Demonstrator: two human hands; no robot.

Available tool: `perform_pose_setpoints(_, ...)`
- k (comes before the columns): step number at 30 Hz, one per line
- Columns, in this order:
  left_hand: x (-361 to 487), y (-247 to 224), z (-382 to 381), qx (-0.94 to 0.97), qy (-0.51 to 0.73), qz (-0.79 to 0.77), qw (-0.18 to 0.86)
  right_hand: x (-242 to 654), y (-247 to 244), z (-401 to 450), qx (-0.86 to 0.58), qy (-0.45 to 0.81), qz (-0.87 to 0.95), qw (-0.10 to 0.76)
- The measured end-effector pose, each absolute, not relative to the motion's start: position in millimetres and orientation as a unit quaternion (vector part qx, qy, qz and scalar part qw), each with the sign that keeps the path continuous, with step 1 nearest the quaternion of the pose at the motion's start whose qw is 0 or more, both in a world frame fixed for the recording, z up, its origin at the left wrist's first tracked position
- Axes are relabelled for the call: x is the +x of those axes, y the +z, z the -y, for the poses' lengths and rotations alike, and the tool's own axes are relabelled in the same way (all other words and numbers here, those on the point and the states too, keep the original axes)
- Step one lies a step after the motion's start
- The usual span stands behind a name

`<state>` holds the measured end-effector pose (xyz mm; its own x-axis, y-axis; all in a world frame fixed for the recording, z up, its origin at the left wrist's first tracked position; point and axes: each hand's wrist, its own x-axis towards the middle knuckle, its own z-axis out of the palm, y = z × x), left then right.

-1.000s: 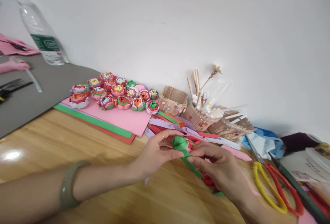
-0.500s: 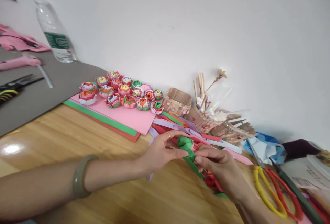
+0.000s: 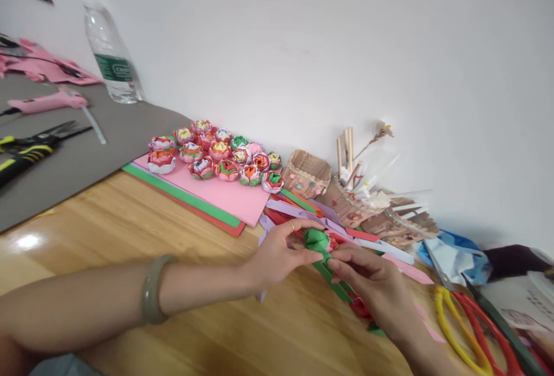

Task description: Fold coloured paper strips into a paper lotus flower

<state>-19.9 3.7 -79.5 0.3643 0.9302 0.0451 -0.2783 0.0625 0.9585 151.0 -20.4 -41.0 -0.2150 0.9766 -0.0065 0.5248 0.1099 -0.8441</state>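
Note:
Between my two hands is a small folded paper flower (image 3: 317,240), green on the near side with some pink and red behind. My left hand (image 3: 277,255) pinches it from the left, thumb below and fingers curled over its far side. From the right, my right hand (image 3: 372,275) pinches its lower green edge between thumb and fingers. A green paper strip (image 3: 337,286) hangs below the flower; whether it is joined to it I cannot tell. Folded paper strips (image 3: 298,211) in purple, red and other colours lie just behind the hands.
Finished paper flowers (image 3: 226,169) stand on pink paper sheets (image 3: 246,206) at the back. Decorated baskets (image 3: 307,174) line the wall. At right lie scissors (image 3: 463,330) with yellow and red handles. Pliers (image 3: 34,151), a pink glue gun (image 3: 47,101) and a bottle (image 3: 112,59) are at left.
The view has shifted so everything sits a little further right. Both hands stay on the green paper flower, with hardly any change in their grip.

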Motion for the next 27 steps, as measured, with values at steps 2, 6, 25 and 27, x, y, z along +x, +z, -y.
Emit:
perform_pose_setpoints(2, -20.4, -80.4, -4.3, 0.509, 0.462, -0.328, 0.648, 151.1, -37.8, 20.3, -0.537, 0.353, 0.715, 0.276)
perform_pose_setpoints(6, -19.6, -81.1, -3.2, 0.508, 0.463, -0.326, 0.649, 151.6, -34.0, 22.0, -0.545, 0.31, 0.734, 0.259)
perform_pose_setpoints(25, -20.6, -83.7, -2.9, 0.517, 0.448, -0.326, 0.653, 146.6, -46.0, 28.1, -0.549, 0.393, 0.647, 0.354)
perform_pose_setpoints(27, -21.0, -85.3, -3.7, 0.517, 0.446, -0.332, 0.651, 147.3, -44.5, 27.6, -0.535, 0.408, 0.653, 0.348)
